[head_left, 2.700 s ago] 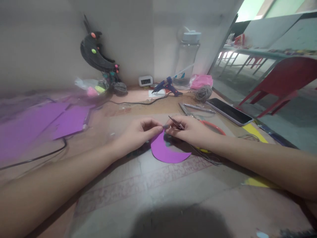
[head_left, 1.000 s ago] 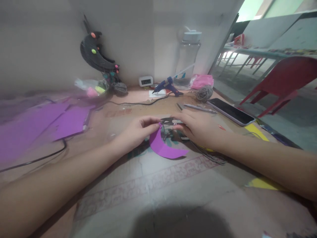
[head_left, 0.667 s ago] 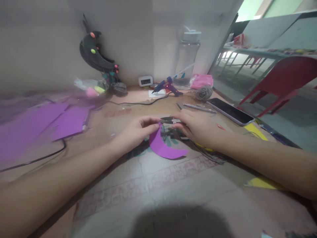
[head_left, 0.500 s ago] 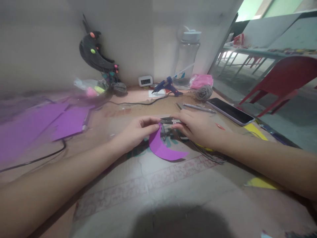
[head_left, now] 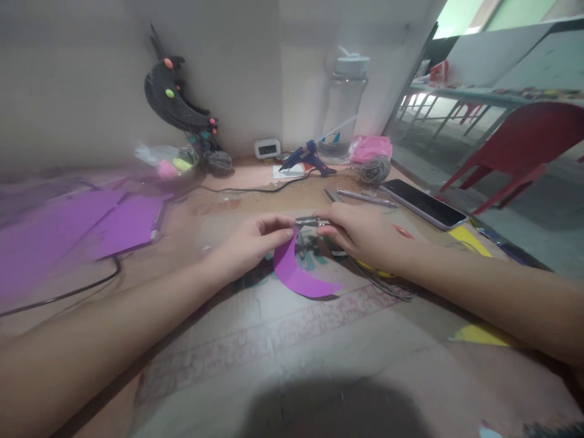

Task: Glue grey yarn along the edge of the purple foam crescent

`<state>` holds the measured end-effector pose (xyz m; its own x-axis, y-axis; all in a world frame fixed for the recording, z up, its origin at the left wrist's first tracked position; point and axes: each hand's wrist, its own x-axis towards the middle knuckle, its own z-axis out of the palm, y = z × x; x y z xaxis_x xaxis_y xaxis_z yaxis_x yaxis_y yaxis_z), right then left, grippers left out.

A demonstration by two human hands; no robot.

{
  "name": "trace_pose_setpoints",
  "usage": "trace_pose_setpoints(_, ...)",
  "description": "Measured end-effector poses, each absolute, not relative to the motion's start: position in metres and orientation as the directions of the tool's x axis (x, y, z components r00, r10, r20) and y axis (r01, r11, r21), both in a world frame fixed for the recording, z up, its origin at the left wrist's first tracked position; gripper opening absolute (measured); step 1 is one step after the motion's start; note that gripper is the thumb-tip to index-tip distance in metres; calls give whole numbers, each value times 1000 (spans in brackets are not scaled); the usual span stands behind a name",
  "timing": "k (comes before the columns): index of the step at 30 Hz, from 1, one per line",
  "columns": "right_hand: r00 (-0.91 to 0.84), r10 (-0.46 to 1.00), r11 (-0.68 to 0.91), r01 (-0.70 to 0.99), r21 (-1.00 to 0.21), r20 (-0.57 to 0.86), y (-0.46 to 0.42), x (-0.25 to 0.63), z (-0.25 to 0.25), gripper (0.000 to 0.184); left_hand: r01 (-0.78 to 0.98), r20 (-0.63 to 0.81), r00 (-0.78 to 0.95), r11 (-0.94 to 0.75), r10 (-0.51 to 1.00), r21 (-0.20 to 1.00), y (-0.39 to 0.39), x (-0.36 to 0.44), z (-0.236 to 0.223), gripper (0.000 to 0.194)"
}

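Observation:
A purple paper crescent [head_left: 303, 281] hangs tip-up above the table, its upper tip pinched between the thumb and fingers of my left hand [head_left: 267, 237]. My right hand [head_left: 353, 231] is closed around small snips [head_left: 310, 222], whose thin blades point left and reach that tip. A gap shows between the snips' blades and the crescent's lower curve. Orange-handled scissors [head_left: 404, 231] lie under my right hand, mostly hidden. Loose grey string [head_left: 387, 289] trails from beneath my right wrist.
Behind are a blue glue gun [head_left: 308, 158], a small clock [head_left: 267, 148], a bottle [head_left: 342, 103] and grey yarn [head_left: 375, 170]. A pen [head_left: 367, 198] and phone [head_left: 424, 204] lie right. Purple sheets [head_left: 132, 225] lie left; a black decorated crescent [head_left: 171, 97] leans on the wall.
My right hand has turned the snips from pointing up-left to lying level with the blades at the crescent's tip. The blades have come closer together; the crescent's lower end has shifted slightly left.

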<state>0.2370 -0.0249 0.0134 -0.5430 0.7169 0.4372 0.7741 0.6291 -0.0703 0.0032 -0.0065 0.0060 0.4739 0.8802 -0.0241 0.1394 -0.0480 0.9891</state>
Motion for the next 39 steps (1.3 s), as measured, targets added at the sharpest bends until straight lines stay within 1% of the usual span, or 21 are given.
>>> trace_pose_setpoints(3, -533, 714, 626, 776, -74, 454, -25, 238, 12, 39, 122, -24, 473, -38, 881, 992, -6, 3, 5, 25)
trace_pose_setpoints(7, -550, 705, 637, 768, -59, 448, -25, 237, 12, 39, 145, -25, 435, -43, 900, 988, -4, 2, 1, 29)
trace_pose_setpoints(16, -544, 720, 623, 780, -56, 432, -24, 237, 14, 37, 128, -44, 432, -13, 901, 992, -5, 2, 2, 27)
trace_pose_setpoints(22, -555, 721, 640, 763, -91, 414, -25, 237, 15, 35, 96, -65, 442, 25, 895, 995, -5, 1, 2, 26)
trace_pose_setpoints(26, -560, 719, 651, 750, -116, 412, -26, 236, 16, 35, 98, -55, 454, 11, 890, 995, -5, 0, 2, 25)
trace_pose_setpoints(32, -564, 727, 658, 736, -161, 393, -24, 237, 16, 35, 106, -76, 471, 30, 879, 994, -4, 0, 0, 30)
trace_pose_setpoints(39, -553, 694, 675, 723, -148, 461, -23, 238, 11, 37, 112, -48, 465, -5, 884, 994, -4, 2, 1, 26)
